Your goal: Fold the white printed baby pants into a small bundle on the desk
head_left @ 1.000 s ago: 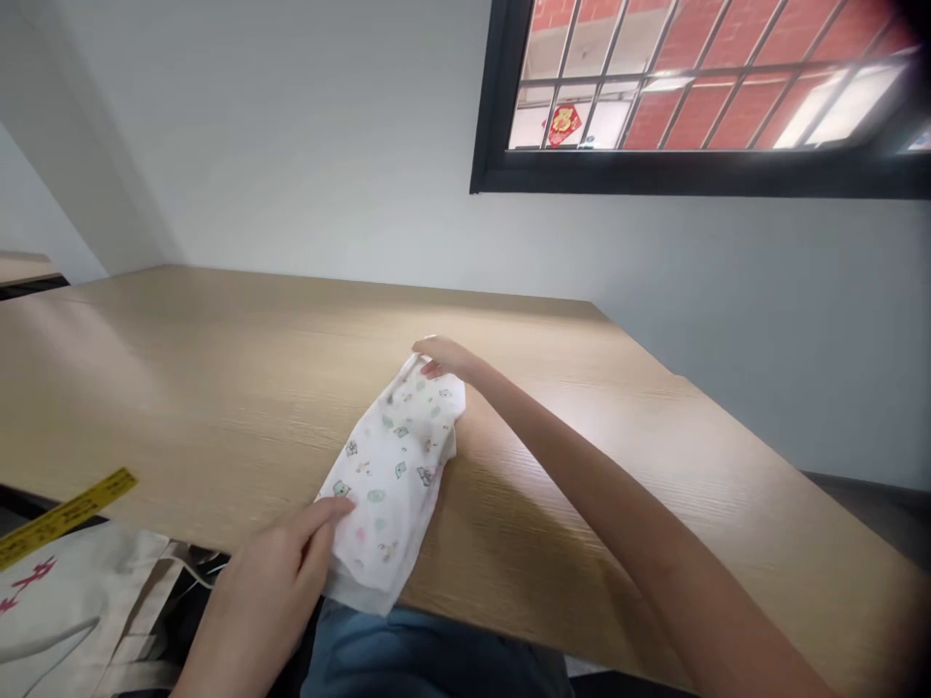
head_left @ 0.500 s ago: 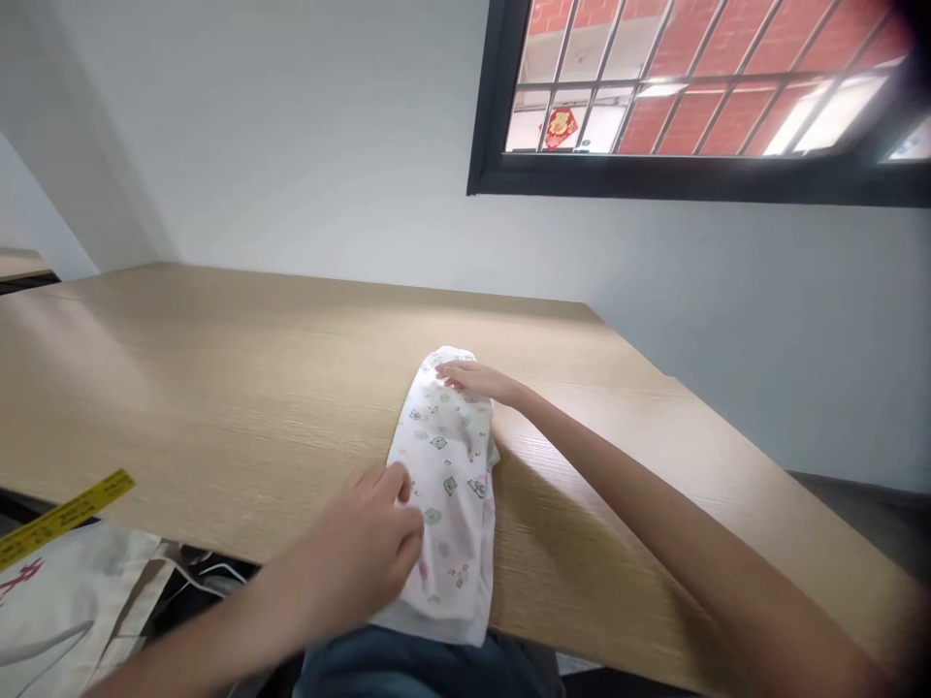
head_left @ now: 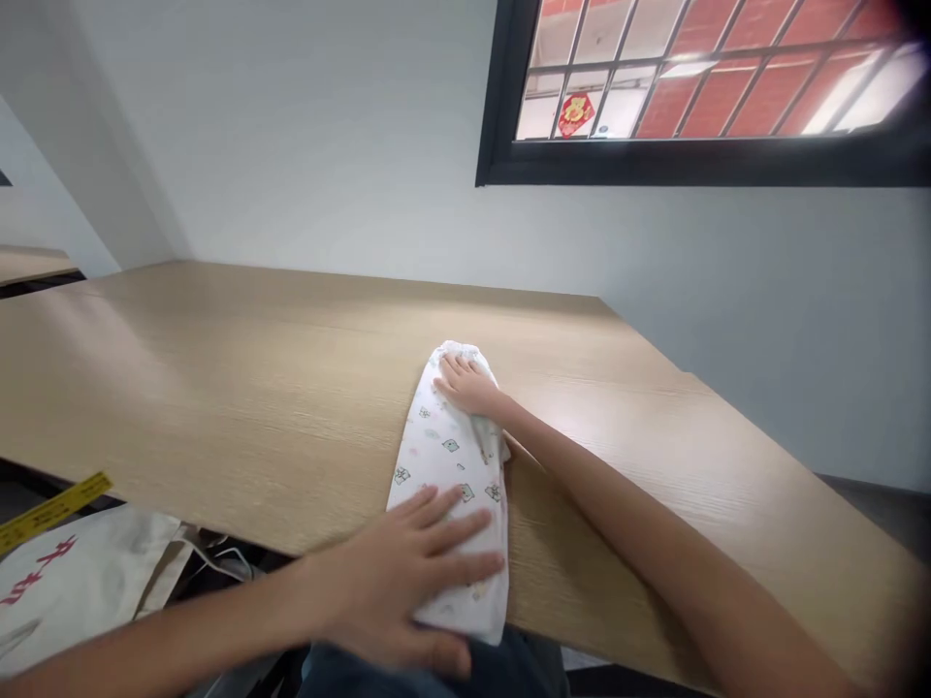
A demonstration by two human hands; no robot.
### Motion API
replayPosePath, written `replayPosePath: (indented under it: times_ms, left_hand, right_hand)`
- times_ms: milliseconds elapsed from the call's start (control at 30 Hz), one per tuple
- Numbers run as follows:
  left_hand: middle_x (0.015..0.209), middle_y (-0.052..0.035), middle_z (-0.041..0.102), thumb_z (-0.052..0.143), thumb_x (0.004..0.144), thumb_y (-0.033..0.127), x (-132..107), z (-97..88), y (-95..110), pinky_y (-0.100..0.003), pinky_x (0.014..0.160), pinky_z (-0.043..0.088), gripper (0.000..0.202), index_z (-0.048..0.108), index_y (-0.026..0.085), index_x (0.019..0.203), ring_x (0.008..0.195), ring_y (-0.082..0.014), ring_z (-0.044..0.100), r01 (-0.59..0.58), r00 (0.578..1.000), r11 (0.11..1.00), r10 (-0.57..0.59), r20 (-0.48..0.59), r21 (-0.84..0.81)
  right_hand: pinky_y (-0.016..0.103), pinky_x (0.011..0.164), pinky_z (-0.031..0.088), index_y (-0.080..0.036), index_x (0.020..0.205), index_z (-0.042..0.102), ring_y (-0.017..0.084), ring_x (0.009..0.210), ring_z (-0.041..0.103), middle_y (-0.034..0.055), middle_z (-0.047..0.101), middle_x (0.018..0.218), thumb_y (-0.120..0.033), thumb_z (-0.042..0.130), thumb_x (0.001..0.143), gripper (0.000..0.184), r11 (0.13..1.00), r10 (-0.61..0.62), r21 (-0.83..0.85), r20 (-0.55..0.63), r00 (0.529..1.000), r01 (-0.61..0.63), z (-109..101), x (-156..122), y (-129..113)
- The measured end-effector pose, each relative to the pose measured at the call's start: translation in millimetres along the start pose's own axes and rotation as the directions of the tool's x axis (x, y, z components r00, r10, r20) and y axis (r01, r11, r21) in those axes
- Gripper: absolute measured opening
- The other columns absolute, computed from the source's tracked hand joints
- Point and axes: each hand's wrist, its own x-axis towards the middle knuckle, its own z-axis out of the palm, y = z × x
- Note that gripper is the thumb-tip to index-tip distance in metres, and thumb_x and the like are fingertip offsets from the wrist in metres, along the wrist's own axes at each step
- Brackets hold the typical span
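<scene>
A small white garment [head_left: 445, 456] printed with little coloured animals lies folded lengthwise on the wooden table [head_left: 218, 378], its near end hanging over the front edge. My left hand [head_left: 411, 572] lies flat on the near end, fingers stretched out and apart. My right hand [head_left: 465, 386] presses flat on the far end, fingers spread. Neither hand grips the cloth.
A cream tote bag [head_left: 69, 582] with red print sits below the table's front edge at lower left, beside a yellow ruler [head_left: 50, 509]. A grey wall and a dark-framed window [head_left: 698, 160] stand behind the table. My blue-clad lap shows under the garment.
The garment has been folded narrower and turned to lie straight away from me. My left hand moved right onto its near end and flattened; my right hand settled flat on the far end.
</scene>
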Motion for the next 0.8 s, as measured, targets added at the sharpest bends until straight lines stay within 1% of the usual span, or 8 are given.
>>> replayPosePath:
  times_ms: [133,300,433,533,600,667,733,800]
  left_hand:
    - [0.139,-0.0037,0.032,0.051,0.080,0.050,-23,8.2,17,-0.044,0.105,0.026,0.072,0.021,0.020,0.139,0.130,-0.0241,0.026,-0.036,0.999,0.999,0.036,-0.013,0.007]
    - [0.131,-0.0018,0.046,0.042,0.088,0.014,-21,27.3,9,-0.035,0.103,0.032,0.045,0.035,0.021,0.132,0.124,-0.0160,0.038,-0.024,0.973,0.986,0.061,-0.223,0.166]
    - [0.130,-0.0025,0.047,0.039,0.090,0.013,-29,26.7,9,-0.031,0.097,0.040,0.040,0.042,0.029,0.126,0.117,-0.0155,0.046,0.019,0.955,0.986,0.031,-0.294,0.166]
    - [0.117,-0.0042,0.057,0.040,0.089,0.011,-38,17.9,9,-0.028,0.088,0.045,0.039,0.043,0.027,0.124,0.105,-0.0153,0.054,0.039,0.949,0.992,0.000,-0.315,0.119]
    - [0.101,-0.0041,0.064,0.040,0.088,0.010,-41,11.6,8,-0.027,0.081,0.047,0.033,0.047,0.022,0.119,0.091,-0.0140,0.059,0.014,0.940,0.997,0.012,-0.340,0.074]
    - [0.089,-0.0034,0.065,0.041,0.089,0.012,-39,6.4,5,-0.024,0.072,0.048,0.026,0.051,0.019,0.112,0.079,-0.0130,0.059,0.020,0.926,0.999,-0.007,-0.378,0.031]
    - [0.086,-0.0032,0.064,0.040,0.089,0.014,-35,2.2,1,-0.022,0.068,0.048,0.023,0.053,0.018,0.108,0.075,-0.0123,0.058,0.038,0.911,0.999,-0.042,-0.411,-0.017]
    - [0.089,-0.0033,0.063,0.037,0.090,0.014,-30,-1.9,-2,-0.021,0.068,0.047,0.024,0.053,0.018,0.107,0.077,-0.0116,0.058,0.062,0.906,0.995,-0.089,-0.413,-0.079]
  right_hand:
    - [0.049,0.105,0.013,-0.003,0.130,0.033,0.031,0.132,0.014,0.0205,0.025,0.141,-0.029,0.030,0.090,0.047,0.997,0.062,-0.037,-0.028,0.998,-0.063,5,24,4]
    - [0.048,0.102,0.021,-0.003,0.127,0.037,0.033,0.128,0.024,0.0218,0.032,0.137,-0.031,0.031,0.090,0.047,0.998,0.046,-0.041,0.042,0.998,-0.044,-6,14,-8]
    - [0.041,0.084,0.043,-0.014,0.106,0.056,0.027,0.100,0.054,0.0138,0.058,0.108,-0.036,0.039,0.088,0.033,0.998,-0.069,0.012,0.176,0.982,0.068,-31,-38,-37]
    - [0.035,0.085,0.043,-0.020,0.103,0.058,0.022,0.099,0.054,0.0083,0.059,0.108,-0.040,0.041,0.088,0.030,0.974,-0.223,0.081,0.236,0.946,0.210,-50,-99,-68]
    - [0.036,0.086,0.042,-0.018,0.103,0.058,0.022,0.097,0.055,0.0102,0.060,0.105,-0.041,0.035,0.091,0.035,0.943,-0.324,0.150,0.192,0.926,0.298,-56,-137,-86]
    - [0.035,0.083,0.044,-0.018,0.102,0.056,0.022,0.093,0.056,0.0101,0.061,0.101,-0.049,0.046,0.084,0.037,0.931,-0.335,0.198,0.133,0.933,0.307,-55,-165,-98]
    - [0.036,0.080,0.045,-0.017,0.101,0.054,0.024,0.090,0.056,0.0099,0.062,0.096,-0.049,0.057,0.076,0.041,0.929,-0.334,0.201,0.086,0.939,0.312,-49,-178,-103]
    - [0.036,0.074,0.045,-0.018,0.096,0.054,0.023,0.084,0.056,0.0097,0.063,0.088,-0.040,0.055,0.078,0.028,0.929,-0.341,0.171,0.060,0.938,0.327,-44,-180,-104]
